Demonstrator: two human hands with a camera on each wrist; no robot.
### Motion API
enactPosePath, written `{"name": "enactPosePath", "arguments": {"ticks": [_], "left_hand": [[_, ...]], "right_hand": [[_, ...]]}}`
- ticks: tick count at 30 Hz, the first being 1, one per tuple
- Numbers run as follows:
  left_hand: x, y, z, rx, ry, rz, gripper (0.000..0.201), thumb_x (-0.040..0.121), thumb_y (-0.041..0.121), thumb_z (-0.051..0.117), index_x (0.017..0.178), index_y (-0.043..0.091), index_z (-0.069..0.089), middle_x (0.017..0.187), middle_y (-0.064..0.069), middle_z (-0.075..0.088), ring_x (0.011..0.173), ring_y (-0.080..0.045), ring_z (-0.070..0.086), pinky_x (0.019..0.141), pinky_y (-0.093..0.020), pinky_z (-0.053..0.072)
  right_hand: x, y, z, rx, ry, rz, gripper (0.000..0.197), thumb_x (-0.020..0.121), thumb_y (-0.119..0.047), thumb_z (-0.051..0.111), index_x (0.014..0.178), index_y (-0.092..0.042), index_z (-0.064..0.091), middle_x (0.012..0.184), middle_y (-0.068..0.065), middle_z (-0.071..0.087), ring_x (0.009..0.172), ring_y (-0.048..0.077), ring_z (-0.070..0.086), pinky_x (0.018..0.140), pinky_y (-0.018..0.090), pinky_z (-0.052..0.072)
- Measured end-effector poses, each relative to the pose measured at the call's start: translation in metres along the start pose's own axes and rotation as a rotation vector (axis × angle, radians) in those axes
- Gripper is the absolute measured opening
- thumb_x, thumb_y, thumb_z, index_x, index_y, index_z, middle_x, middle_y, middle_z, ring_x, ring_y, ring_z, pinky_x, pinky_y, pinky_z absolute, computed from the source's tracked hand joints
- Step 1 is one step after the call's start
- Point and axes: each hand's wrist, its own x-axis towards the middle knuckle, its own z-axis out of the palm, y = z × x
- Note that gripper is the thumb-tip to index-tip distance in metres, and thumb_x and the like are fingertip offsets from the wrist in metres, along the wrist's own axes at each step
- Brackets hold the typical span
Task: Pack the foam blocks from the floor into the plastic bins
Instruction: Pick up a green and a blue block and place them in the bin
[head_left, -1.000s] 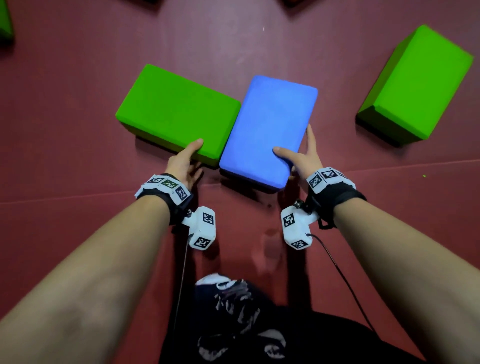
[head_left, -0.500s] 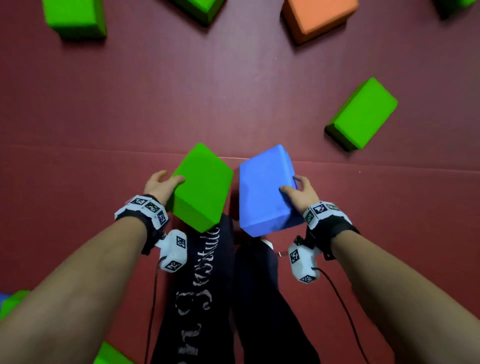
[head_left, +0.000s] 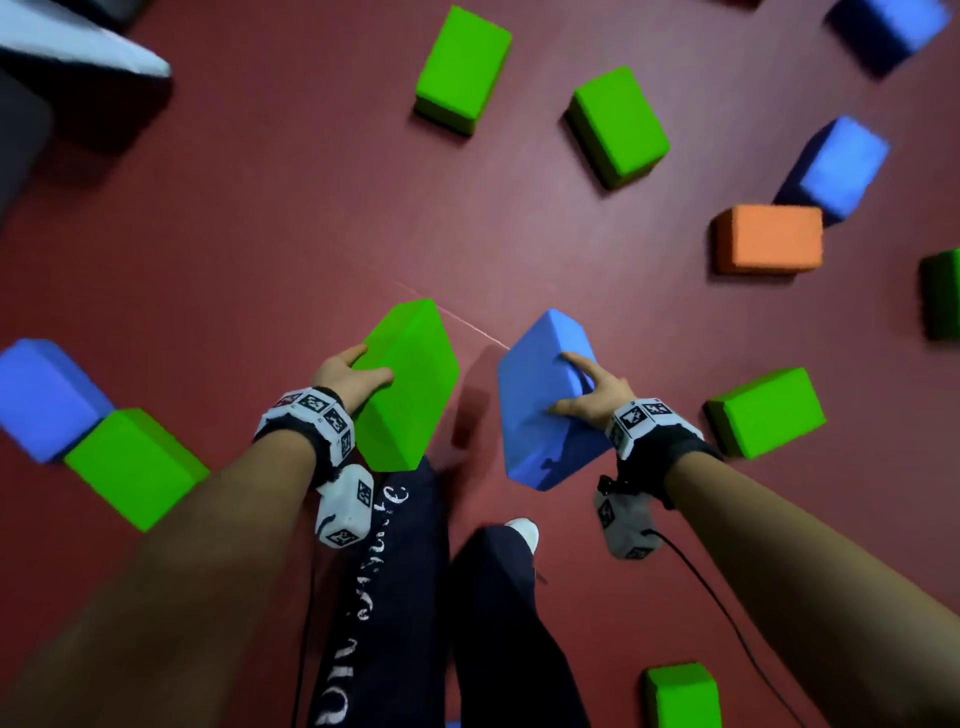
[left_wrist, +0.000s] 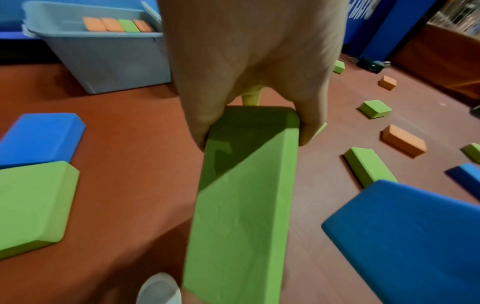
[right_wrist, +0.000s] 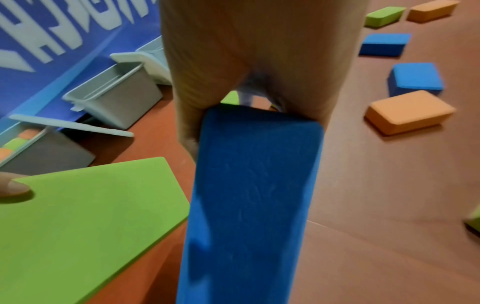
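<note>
While both arms extend forward over the red floor (head_left: 260, 234), each hand carries one foam block clear of the floor. The left hand (head_left: 347, 375) grips the green block (head_left: 410, 384) by its near-left end, thumb on the top face and fingers curled round the far side; in the left wrist view the thumb and fingers (left_wrist: 309, 131) clamp the block's short end. The right hand (head_left: 592, 395) grips the blue block (head_left: 545, 410) in the same manner, thumb and fingers pinching its end on opposite faces. The two held blocks sit side by side, apart, green on the left and blue on the right, above the person's dark trousers (head_left: 395, 597). A grey bin (left_wrist: 103, 55) stands on the floor far left in the left wrist view, with orange and green blocks lined up inside it. A second grey bin (right_wrist: 116, 96) lies near the blue wall (right_wrist: 39, 61) in the right wrist view. Loose green, blue and orange blocks lie scattered on the floor, including an orange block (head_left: 769, 239) far right and a green block touching a blue one at the near left.
</note>
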Motion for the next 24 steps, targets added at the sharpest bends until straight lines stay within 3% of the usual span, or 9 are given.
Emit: {"name": "enactPosePath", "arguments": {"ticks": [3,5,7,10,14,18,24], "left_hand": [[0.004,-0.027,-0.042,0.008,0.086,-0.023,0.071,0.072,0.032,0.077,0.137,0.025,0.047,0.130,-0.010,0.057,0.117,-0.030,0.054,0.098,-0.038,0.045],[0.008,-0.045,-0.073,-0.010,0.136,-0.032,0.071,0.071,0.035,0.077,0.135,0.027,0.047,0.130,-0.013,0.055,0.117,-0.032,0.053,0.099,-0.040,0.045],[0.015,-0.062,-0.115,-0.038,0.198,-0.049,0.069,0.071,0.036,0.076,0.132,0.028,0.047,0.127,-0.014,0.056,0.116,-0.033,0.053,0.097,-0.039,0.045],[0.022,-0.073,-0.173,-0.049,0.293,-0.059,0.063,0.075,0.034,0.074,0.131,0.025,0.046,0.125,-0.019,0.052,0.115,-0.036,0.051,0.096,-0.038,0.042],[0.029,-0.084,-0.245,-0.044,0.365,-0.064,0.066,0.079,0.034,0.072,0.138,0.020,0.045,0.129,-0.017,0.039,0.113,-0.036,0.051,0.100,-0.036,0.040],[0.044,-0.098,-0.313,-0.141,0.543,-0.088,0.067,0.074,0.026,0.078,0.134,0.012,0.051,0.127,-0.018,0.036,0.115,-0.037,0.049,0.106,-0.035,0.036],[0.082,-0.084,-0.399,-0.254,0.708,-0.302,0.087,0.068,0.025,0.083,0.138,0.005,0.035,0.132,-0.027,0.040,0.121,-0.042,0.042,0.105,-0.045,0.034]], "right_hand": [[-0.002,-0.060,0.020,-0.103,-0.005,-0.013,0.101,0.060,-0.042,0.080,0.144,-0.042,0.023,0.133,0.015,0.038,0.117,0.037,0.049,0.098,0.040,0.044],[-0.002,-0.105,0.037,-0.179,-0.018,-0.043,0.100,0.062,-0.044,0.079,0.145,-0.036,0.023,0.134,0.014,0.040,0.116,0.036,0.050,0.096,0.041,0.045],[-0.002,-0.161,0.059,-0.262,-0.053,-0.093,0.105,0.054,-0.047,0.077,0.144,-0.034,0.026,0.135,0.013,0.041,0.117,0.033,0.049,0.095,0.038,0.044],[-0.005,-0.238,0.089,-0.385,-0.091,-0.169,0.092,0.065,-0.035,0.077,0.143,-0.034,0.028,0.135,0.012,0.039,0.117,0.032,0.049,0.094,0.034,0.043],[-0.008,-0.334,0.127,-0.518,-0.078,-0.217,0.070,0.072,-0.029,0.071,0.134,-0.037,0.039,0.119,0.009,0.034,0.104,0.036,0.053,0.089,0.034,0.047],[-0.005,-0.435,0.152,-0.640,-0.042,-0.355,0.070,0.071,-0.036,0.070,0.134,-0.033,0.040,0.124,0.009,0.041,0.116,0.036,0.046,0.098,0.038,0.043],[0.011,-0.573,0.163,-0.660,0.002,-0.552,0.063,0.072,-0.039,0.070,0.130,-0.030,0.045,0.121,0.013,0.040,0.113,0.036,0.040,0.095,0.035,0.039]]}}
